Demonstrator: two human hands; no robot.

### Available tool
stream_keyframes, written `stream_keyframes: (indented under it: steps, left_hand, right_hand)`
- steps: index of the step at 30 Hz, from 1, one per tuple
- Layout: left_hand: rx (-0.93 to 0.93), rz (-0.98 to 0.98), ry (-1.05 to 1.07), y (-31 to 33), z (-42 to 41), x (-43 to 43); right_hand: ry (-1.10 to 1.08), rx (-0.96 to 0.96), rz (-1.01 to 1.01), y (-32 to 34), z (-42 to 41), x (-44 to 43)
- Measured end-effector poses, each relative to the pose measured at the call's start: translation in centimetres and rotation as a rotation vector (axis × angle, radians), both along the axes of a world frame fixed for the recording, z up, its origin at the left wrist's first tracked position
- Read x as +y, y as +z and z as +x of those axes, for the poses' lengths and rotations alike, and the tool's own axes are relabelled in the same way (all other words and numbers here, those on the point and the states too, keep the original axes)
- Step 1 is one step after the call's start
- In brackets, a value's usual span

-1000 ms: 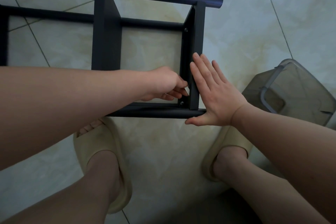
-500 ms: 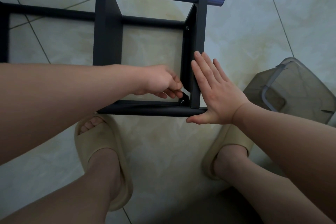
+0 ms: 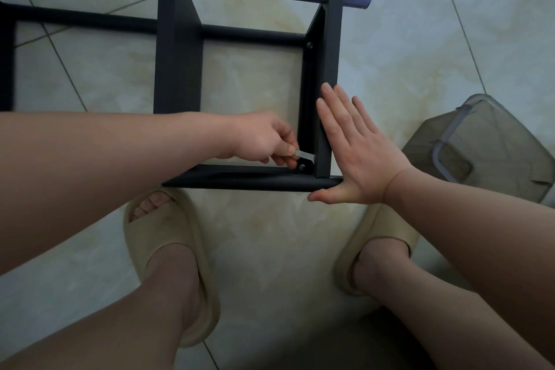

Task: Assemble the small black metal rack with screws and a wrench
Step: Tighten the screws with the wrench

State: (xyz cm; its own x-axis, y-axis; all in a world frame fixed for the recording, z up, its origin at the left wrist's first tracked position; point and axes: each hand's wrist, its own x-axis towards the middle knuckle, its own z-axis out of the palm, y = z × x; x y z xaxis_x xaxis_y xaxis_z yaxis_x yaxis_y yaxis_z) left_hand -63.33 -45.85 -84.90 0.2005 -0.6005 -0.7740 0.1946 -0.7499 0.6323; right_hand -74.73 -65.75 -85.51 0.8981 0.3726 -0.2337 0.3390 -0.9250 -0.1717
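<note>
Right now the fingers (image 3: 286, 148) of the left hand (image 3: 261, 138) pinch a small flat wrench (image 3: 305, 155), its tip at the screw (image 3: 301, 167) in the near right corner of the black rack (image 3: 177, 54), which lies on the tiled floor (image 3: 405, 54). The right hand (image 3: 357, 153), fingers straight, presses flat against the end bar (image 3: 330, 69). Tightening looks to be in hand; next likely calls for short turns, resetting the wrench in that cramped corner.

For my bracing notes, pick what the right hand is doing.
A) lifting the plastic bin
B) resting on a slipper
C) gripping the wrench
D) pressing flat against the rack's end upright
D: the right hand lies flat, fingers straight, against the end upright of the rack, while the left hand pinches the wrench at the corner screw.
</note>
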Motion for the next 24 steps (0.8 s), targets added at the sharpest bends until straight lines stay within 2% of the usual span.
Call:
stream_keyframes:
  steps: [7,12,24]
  left_hand:
    - [-0.039,-0.037,-0.049,-0.5,-0.7,0.2]
    - [-0.185,-0.03,-0.151,-0.6,-1.3,0.2]
    - [-0.33,0.022,-0.193,-0.7,-0.2,0.4]
  right_hand:
    - [-0.003,0.002,0.012,0.0,0.0,0.0]
    - [-0.006,0.004,0.015,0.0,0.0,0.0]
    - [-0.003,-0.009,0.017,-0.1,-0.1,0.0]
